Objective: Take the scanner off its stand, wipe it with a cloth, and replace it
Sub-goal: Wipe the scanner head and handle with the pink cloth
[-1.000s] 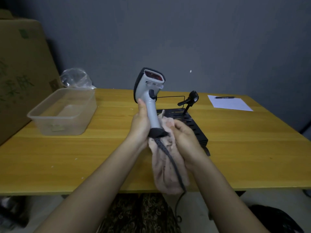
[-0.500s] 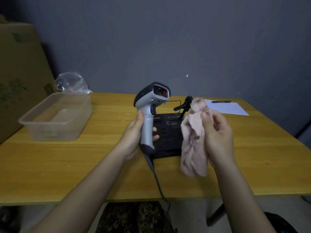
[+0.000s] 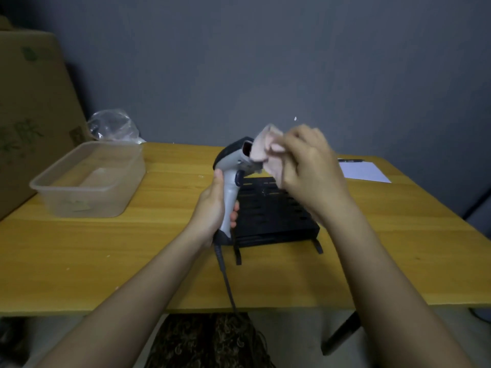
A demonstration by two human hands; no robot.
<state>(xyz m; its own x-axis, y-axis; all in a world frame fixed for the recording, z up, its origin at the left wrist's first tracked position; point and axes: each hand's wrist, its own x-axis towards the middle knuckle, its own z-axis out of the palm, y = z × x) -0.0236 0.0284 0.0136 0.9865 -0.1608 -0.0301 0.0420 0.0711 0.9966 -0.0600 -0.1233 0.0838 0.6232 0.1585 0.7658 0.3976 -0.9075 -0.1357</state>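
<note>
My left hand (image 3: 212,211) grips the handle of the grey and black scanner (image 3: 230,179), holding it upright above the table with its head turned to the right. Its dark cable (image 3: 225,277) hangs down past the table's front edge. My right hand (image 3: 310,168) is closed on a bunched pink cloth (image 3: 261,148), which is pressed against the scanner's front window and covers it. The black slotted stand base (image 3: 273,221) lies on the table just behind and below the scanner. My right hand hides the stand's holder arm.
A clear plastic tub (image 3: 87,179) sits at the left of the yellow wooden table (image 3: 79,261), with a crumpled plastic bag (image 3: 114,126) behind it. A cardboard box (image 3: 32,107) stands at the far left. A white sheet of paper (image 3: 365,172) with a pen lies at the back right.
My right hand has lifted the cloth from beside the scanner's handle and brought it left onto the scanner's head. The left hand has kept hold of the handle.
</note>
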